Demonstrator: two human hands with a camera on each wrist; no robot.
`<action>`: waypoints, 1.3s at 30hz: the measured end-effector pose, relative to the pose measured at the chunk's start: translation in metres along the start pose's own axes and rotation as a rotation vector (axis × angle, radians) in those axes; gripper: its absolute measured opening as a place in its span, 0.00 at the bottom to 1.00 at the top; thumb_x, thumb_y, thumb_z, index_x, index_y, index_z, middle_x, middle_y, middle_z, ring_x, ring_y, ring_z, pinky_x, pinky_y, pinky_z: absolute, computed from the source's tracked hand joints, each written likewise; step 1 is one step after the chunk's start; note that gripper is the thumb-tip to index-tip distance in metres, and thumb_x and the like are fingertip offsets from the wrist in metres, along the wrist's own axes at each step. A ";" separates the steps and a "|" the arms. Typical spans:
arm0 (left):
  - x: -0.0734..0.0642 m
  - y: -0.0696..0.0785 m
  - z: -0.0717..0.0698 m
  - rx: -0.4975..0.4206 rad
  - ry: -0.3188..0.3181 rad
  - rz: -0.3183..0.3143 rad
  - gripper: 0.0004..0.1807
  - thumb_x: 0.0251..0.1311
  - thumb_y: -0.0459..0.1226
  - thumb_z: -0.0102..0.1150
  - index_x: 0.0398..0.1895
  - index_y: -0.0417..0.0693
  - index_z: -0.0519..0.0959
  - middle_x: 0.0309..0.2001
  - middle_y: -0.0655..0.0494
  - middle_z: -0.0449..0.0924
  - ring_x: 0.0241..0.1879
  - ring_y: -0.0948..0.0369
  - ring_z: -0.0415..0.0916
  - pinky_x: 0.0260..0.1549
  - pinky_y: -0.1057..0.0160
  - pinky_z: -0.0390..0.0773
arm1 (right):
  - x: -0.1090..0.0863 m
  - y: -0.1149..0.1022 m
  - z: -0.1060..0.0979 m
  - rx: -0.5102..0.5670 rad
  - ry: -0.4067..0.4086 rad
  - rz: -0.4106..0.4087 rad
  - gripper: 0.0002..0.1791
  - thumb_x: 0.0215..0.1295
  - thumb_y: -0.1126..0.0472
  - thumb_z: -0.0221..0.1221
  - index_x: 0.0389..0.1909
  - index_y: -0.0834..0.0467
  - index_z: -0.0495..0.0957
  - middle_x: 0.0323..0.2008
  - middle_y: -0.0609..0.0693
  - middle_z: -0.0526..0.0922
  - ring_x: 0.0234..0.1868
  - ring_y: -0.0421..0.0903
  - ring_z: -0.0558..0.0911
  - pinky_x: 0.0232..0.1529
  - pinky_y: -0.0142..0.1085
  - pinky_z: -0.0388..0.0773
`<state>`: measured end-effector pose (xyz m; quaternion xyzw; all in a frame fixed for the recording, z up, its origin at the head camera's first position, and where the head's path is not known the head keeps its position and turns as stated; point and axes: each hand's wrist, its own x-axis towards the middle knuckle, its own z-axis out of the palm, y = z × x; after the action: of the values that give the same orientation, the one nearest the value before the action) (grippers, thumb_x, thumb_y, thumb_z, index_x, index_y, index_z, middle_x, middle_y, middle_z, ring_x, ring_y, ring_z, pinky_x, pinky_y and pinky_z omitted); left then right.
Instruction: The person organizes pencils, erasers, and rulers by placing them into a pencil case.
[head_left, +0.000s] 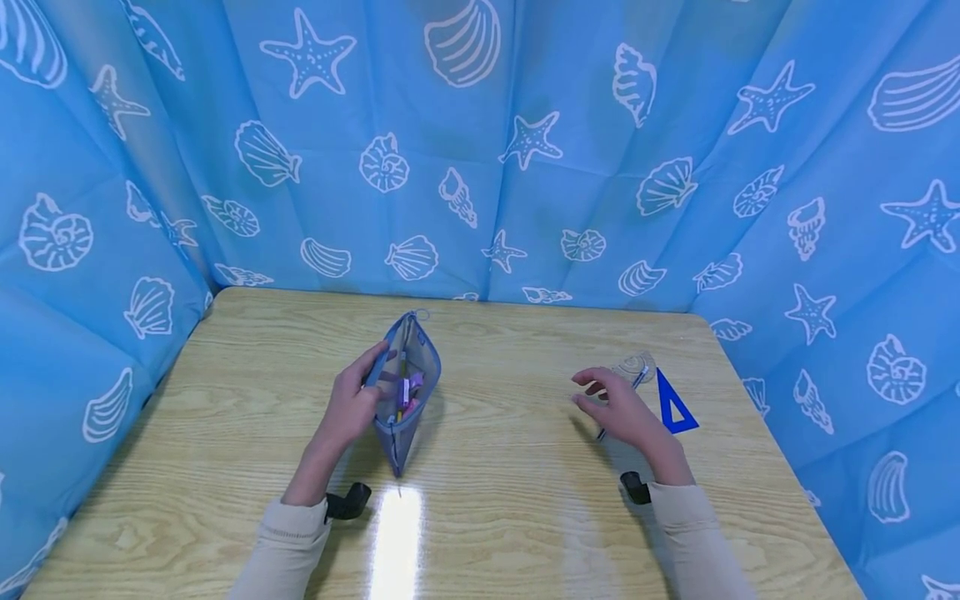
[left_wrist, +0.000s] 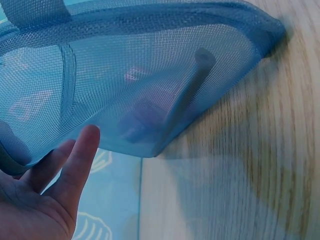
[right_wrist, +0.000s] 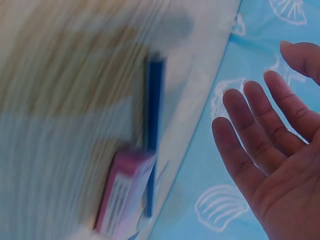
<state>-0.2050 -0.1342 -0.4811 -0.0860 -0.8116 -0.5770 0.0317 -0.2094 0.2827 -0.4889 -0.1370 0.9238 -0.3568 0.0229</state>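
Observation:
My left hand (head_left: 357, 398) grips the left side of a blue mesh pencil case (head_left: 430, 360), which stands with its zipped mouth spread. Inside it lie a purple-and-white item (head_left: 406, 390) and other small stationery, blurred through the mesh (left_wrist: 150, 90) in the left wrist view. On the right, my right hand (head_left: 618, 407) hovers over the table with loosely bent fingers and nothing in them. Below it lies a blue pen-like stick (right_wrist: 154, 105), partly covered by the hand in the head view. A pink-and-white block (right_wrist: 125, 192), perhaps an eraser, sits beside the stick in the right wrist view.
A blue set square (head_left: 673, 406) lies to the right of my right hand. Beyond that hand is a clear protractor (head_left: 636, 364). The wooden table (head_left: 502, 467) is bordered at the back and sides by a blue seashell-patterned curtain (head_left: 480, 208).

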 end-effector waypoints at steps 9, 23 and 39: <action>0.000 0.001 0.000 -0.031 0.005 0.010 0.43 0.50 0.22 0.41 0.77 0.38 0.60 0.69 0.37 0.72 0.58 0.40 0.79 0.52 0.44 0.81 | -0.008 0.017 -0.011 -0.022 0.044 0.050 0.20 0.74 0.61 0.57 0.62 0.67 0.74 0.57 0.64 0.78 0.55 0.60 0.79 0.55 0.56 0.77; 0.001 0.003 0.002 -0.039 0.003 0.009 0.43 0.50 0.22 0.42 0.77 0.37 0.60 0.68 0.38 0.72 0.57 0.40 0.79 0.52 0.44 0.81 | -0.010 0.021 -0.016 -0.042 0.128 0.286 0.20 0.73 0.60 0.56 0.60 0.68 0.75 0.54 0.65 0.79 0.51 0.59 0.81 0.42 0.44 0.84; 0.002 0.002 0.003 -0.022 -0.001 -0.012 0.44 0.48 0.23 0.40 0.78 0.39 0.59 0.69 0.38 0.72 0.58 0.40 0.78 0.55 0.42 0.79 | -0.010 0.035 -0.033 -0.174 0.097 0.437 0.18 0.69 0.59 0.56 0.48 0.71 0.78 0.41 0.65 0.83 0.38 0.55 0.81 0.42 0.48 0.78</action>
<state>-0.2062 -0.1304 -0.4800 -0.0816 -0.8057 -0.5861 0.0270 -0.2121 0.3313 -0.4883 0.0820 0.9587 -0.2688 0.0431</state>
